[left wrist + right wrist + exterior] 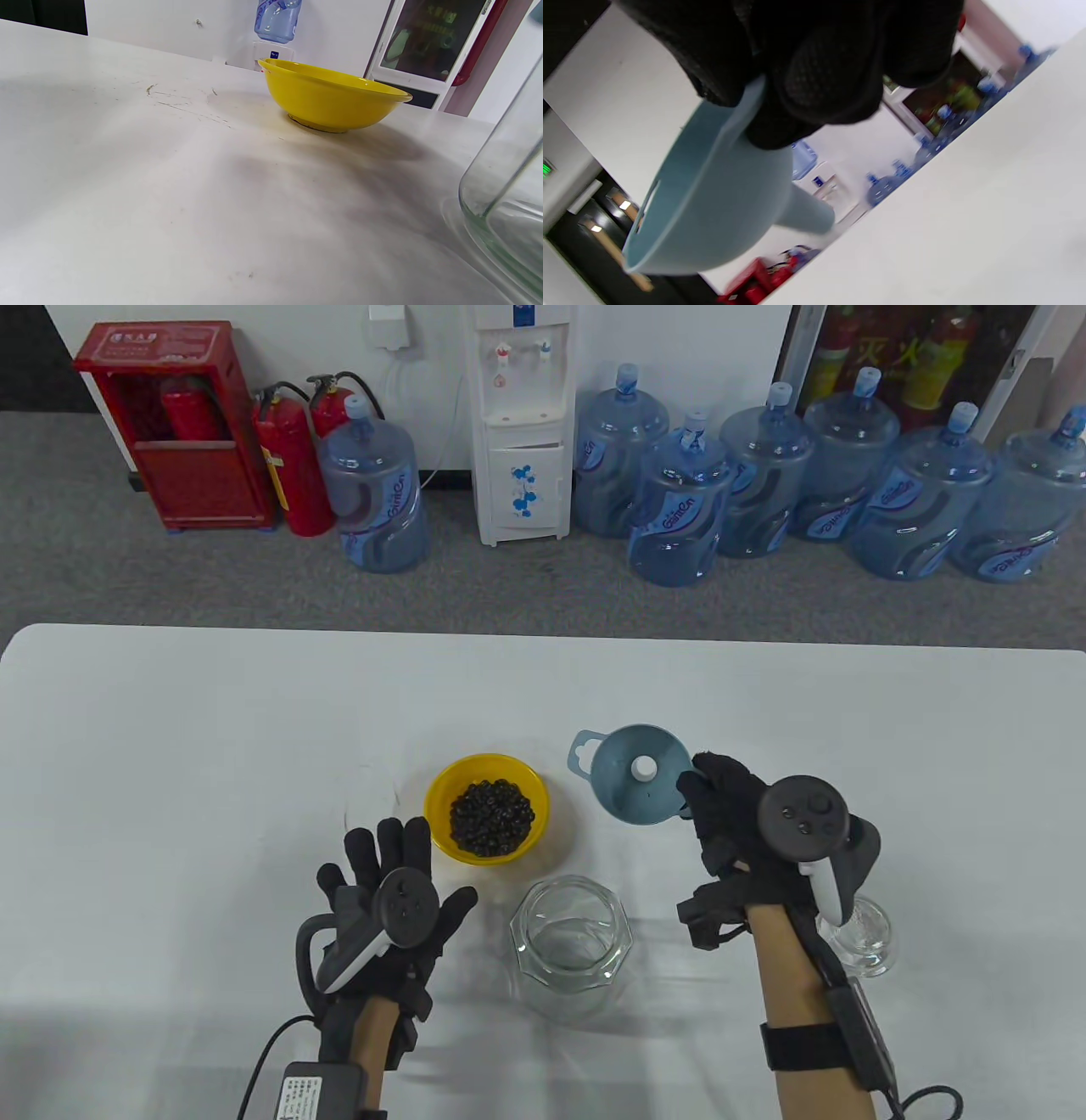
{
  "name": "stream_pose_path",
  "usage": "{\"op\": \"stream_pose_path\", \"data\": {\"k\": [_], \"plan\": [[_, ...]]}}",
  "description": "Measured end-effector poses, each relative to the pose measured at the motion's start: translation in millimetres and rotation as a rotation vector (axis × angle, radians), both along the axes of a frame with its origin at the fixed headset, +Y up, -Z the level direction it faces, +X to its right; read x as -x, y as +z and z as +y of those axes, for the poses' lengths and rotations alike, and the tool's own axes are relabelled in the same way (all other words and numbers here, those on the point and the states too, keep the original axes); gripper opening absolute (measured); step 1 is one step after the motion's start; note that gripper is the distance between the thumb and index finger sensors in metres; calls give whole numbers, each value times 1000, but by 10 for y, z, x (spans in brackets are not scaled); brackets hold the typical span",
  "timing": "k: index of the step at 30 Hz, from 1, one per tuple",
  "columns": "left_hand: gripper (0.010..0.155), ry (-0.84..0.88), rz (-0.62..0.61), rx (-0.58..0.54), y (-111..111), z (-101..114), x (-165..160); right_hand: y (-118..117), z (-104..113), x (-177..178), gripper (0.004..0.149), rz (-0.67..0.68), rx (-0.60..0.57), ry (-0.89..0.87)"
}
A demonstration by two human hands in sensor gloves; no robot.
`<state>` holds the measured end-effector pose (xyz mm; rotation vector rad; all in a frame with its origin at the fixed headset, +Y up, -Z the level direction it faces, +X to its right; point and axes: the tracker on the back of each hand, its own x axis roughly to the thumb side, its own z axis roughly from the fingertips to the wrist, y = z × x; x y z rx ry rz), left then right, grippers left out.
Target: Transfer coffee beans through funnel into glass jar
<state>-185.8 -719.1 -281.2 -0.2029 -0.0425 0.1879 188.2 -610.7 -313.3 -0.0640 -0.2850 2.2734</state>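
A yellow bowl (488, 808) holding dark coffee beans (492, 817) sits mid-table; its side also shows in the left wrist view (335, 97). A blue funnel (632, 785) is tilted and lifted off the white table (170, 729). My right hand (691, 796) pinches its near rim. In the right wrist view its fingers (823, 76) grip the rim of the funnel (721, 203), spout pointing away. An open glass jar (570, 942) stands in front of the bowl and shows at the left wrist view's right edge (505, 203). My left hand (407, 857) is spread, empty, left of jar and bowl.
A clear glass lid (861, 937) lies on the table under my right wrist. A faint clear object (373, 793) sits left of the bowl. Beyond the table's far edge stand water bottles (679, 500), a dispenser (519, 424) and fire extinguishers (293, 466).
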Motion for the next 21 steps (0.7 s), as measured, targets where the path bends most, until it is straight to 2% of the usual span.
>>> {"op": "stream_pose_path", "data": {"k": [4,6,9,12,17,21], "plan": [[87,-6,-6,6,12,-1,-21,205,221,53,47,137,34,-116],[87,-1,-6,4,10,-6,-21,271,241,111,47,207,93,-135],[87,-10,-4,16,3,-16,-22,326,158,197,47,288,181,-146],[87,-8,-1,25,0,-25,-17,349,-26,273,47,299,234,-102],[87,-12,2,29,-2,-19,-18,365,-325,341,47,311,270,-67],[87,-9,-2,39,-3,-21,-28,417,-429,386,47,318,250,-56]]}}
